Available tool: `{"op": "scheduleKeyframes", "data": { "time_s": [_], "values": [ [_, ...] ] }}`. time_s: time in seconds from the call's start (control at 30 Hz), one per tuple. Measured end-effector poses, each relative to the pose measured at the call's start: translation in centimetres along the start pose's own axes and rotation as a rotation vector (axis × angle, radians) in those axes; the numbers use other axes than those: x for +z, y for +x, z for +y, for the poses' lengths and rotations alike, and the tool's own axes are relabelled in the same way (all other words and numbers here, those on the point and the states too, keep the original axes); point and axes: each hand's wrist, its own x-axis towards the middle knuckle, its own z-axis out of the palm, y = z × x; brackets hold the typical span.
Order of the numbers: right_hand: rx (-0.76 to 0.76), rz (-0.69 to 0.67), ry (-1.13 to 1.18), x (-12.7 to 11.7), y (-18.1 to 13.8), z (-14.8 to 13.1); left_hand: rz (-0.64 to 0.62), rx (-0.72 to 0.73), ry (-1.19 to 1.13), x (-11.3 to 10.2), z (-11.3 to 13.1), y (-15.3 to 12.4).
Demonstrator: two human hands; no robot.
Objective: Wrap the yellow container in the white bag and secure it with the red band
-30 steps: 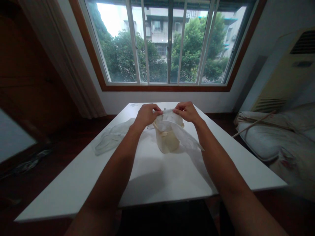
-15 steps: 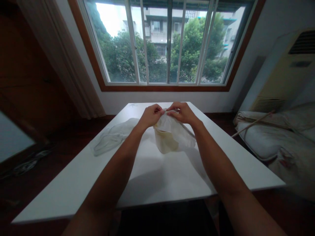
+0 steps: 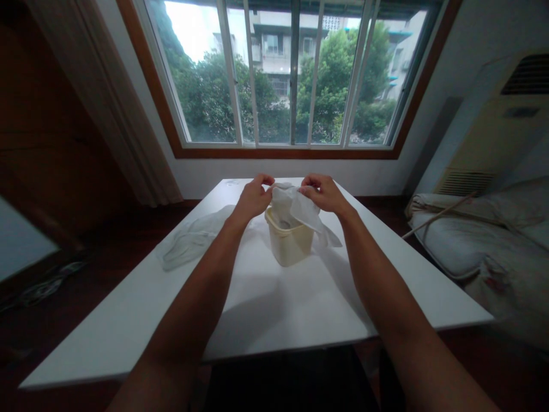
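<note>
A thin white plastic bag [image 3: 295,207] is stretched between my two hands above a cream-coloured bin [image 3: 291,246]. My left hand [image 3: 256,197] pinches the bag's edge on the left, my right hand [image 3: 321,191] on the right. Part of the bag dips inside the bin's rim, and a loose end hangs over its right side. The bin stands upright on the white table [image 3: 257,297]. What lies at the bottom of the bin is hidden by the bag and the near wall.
More thin, pale plastic bags [image 3: 193,243] lie flat on the table to the left. Beyond the table's far edge is a window [image 3: 291,86]. A large wrapped bundle [image 3: 472,240] with a stick on it stands to the right of the table.
My hands have moved apart, spreading the bag between them. The bag has lifted off the bin's front, so more of the rim and wall shows.
</note>
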Motion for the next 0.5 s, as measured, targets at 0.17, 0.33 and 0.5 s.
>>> {"op": "scheduleKeyframes", "data": {
  "time_s": [0.17,0.33,0.5],
  "values": [
    [-0.058,-0.009,0.078,0.1,-0.1,-0.7,-0.19,0.102,-0.17,-0.2,1.2,-0.2],
    [-0.088,-0.06,0.049,-1.2,-0.1,0.4,-0.123,-0.018,-0.244,-0.5,-0.3,0.4],
    [0.004,-0.046,-0.08,-3.5,-0.4,2.4,0.148,-0.215,-0.323,-0.9,-3.2,1.5]
  ]
}}
